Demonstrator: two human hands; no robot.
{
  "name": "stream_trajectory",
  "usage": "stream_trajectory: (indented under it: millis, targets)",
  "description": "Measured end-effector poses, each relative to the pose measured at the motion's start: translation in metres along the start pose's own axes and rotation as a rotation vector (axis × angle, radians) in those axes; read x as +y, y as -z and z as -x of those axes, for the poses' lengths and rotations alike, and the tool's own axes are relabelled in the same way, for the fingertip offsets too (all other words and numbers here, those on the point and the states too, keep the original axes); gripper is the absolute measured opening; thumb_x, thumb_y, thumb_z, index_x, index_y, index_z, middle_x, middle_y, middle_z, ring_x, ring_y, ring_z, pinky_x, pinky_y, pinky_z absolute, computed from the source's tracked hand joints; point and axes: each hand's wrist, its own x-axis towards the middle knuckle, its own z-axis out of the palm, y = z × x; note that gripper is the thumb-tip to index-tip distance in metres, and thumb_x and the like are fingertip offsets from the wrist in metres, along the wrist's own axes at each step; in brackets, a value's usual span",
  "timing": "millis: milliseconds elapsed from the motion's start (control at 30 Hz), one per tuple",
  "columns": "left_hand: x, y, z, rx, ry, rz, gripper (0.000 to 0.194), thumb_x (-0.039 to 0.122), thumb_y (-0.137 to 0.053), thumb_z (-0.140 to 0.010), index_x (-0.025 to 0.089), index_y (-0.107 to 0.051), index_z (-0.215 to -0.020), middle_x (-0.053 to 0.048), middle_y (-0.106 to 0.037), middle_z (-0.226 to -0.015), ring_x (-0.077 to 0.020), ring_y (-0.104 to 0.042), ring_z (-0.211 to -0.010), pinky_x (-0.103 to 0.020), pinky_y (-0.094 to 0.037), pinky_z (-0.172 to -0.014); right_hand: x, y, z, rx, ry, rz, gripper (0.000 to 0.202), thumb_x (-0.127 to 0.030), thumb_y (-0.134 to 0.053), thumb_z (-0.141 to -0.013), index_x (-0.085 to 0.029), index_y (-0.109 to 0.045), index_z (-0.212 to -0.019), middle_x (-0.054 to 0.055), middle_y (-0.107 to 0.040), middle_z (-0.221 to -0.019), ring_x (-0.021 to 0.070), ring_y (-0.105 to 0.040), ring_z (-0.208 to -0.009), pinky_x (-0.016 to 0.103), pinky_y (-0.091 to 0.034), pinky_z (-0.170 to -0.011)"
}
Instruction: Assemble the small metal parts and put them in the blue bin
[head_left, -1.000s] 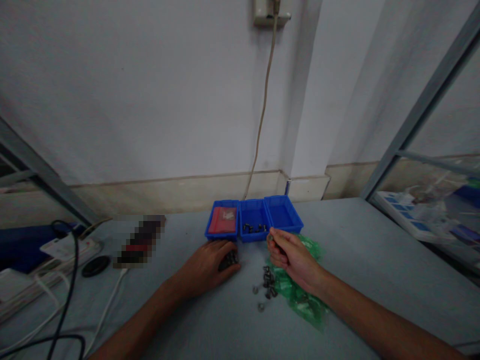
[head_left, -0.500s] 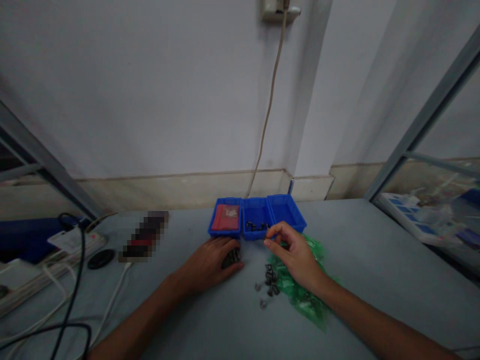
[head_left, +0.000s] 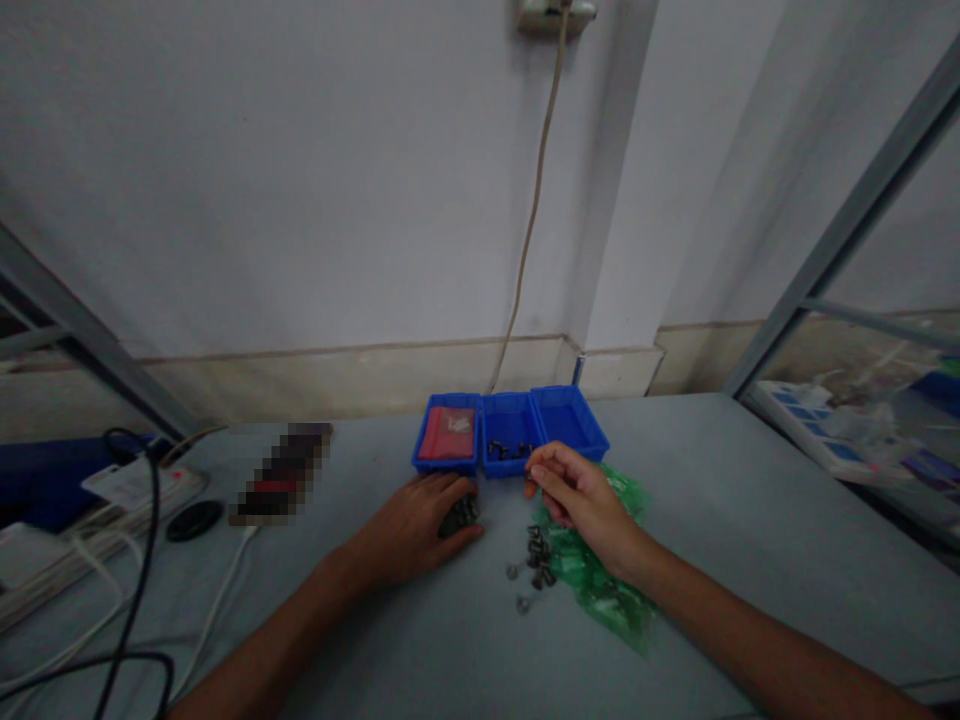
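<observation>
Several small dark metal screws (head_left: 463, 512) show in the hollow of my left hand (head_left: 416, 520), which rests on the table with its fingers and thumb curled round them. My right hand (head_left: 574, 495) is in the air just in front of the middle blue bin (head_left: 510, 408). Its thumb and index finger are pinched together; whatever is between the tips is too small to make out. Below it lies a loose pile of screws (head_left: 538, 558), some with pale round heads. A crumpled green plastic bag (head_left: 611, 590) is partly under my right hand and wrist. Several dark screws (head_left: 499, 451) lie in the middle bin.
The left blue bin (head_left: 418, 455) contains a red packet (head_left: 442, 435); the right blue bin (head_left: 574, 420) adjoins the middle one. At the left are a blurred-out device (head_left: 281, 475), a black round lid (head_left: 195, 521), a power strip (head_left: 97, 540) and cables. A metal frame stands at each side.
The view has shifted slightly. My right hand's fingers have curled in more, with the fingertips still near the front of the middle bin. My left hand stays round the screws.
</observation>
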Motion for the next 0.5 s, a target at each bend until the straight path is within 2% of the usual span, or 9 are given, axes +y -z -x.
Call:
stream_trajectory:
  millis: [167,267,367,500]
  targets:
    - [-0.0014,-0.0011,0.0002,0.002,-0.002,0.020,0.036,0.049,-0.065,-0.101,0.023,-0.064,-0.126,-0.011,-0.073,-0.118,-0.0306,-0.069,-0.107,-0.043,-0.054,-0.094,0.0021,0.0021,-0.0003,-0.048,-0.102,-0.201,0.025,-0.046,-0.071,-0.097,-0.022,-0.068,-0.103,-0.006,-0.054,-0.067,0.0062,-0.034,-0.046,0.023,-0.017,-0.045]
    - [-0.0027,-0.0027,0.0006,0.005,0.000,0.027,0.037,0.050,-0.065,-0.101,0.023,-0.064,-0.126,-0.010,-0.073,-0.119,-0.0309,-0.069,-0.108,-0.043,-0.054,-0.093,0.0027,0.0025,-0.0005,-0.040,-0.116,-0.261,0.025,-0.045,-0.073,-0.096,-0.022,-0.069,-0.104,-0.004,-0.056,-0.072,0.0055,-0.034,-0.047,0.023,-0.016,-0.045]
    - [-0.0028,-0.0031,0.0009,0.010,0.002,0.023,0.036,0.050,-0.065,-0.101,0.023,-0.063,-0.125,-0.010,-0.073,-0.120,-0.0305,-0.069,-0.109,-0.043,-0.053,-0.093,0.0001,0.0017,0.0002,0.009,-0.055,-0.191,0.025,-0.045,-0.074,-0.095,-0.023,-0.071,-0.106,0.001,-0.065,-0.084,0.0078,-0.038,-0.052,0.023,-0.019,-0.045]
    - [-0.0019,-0.0024,0.0011,0.000,0.004,0.019,0.035,0.049,-0.065,-0.101,0.023,-0.063,-0.126,-0.010,-0.073,-0.119,-0.0302,-0.069,-0.108,-0.043,-0.053,-0.092,-0.0052,0.0007,0.0026,0.071,0.123,0.032,0.023,-0.044,-0.078,-0.093,-0.025,-0.072,-0.105,0.002,-0.064,-0.084,0.0134,-0.045,-0.060,0.025,-0.029,-0.049]
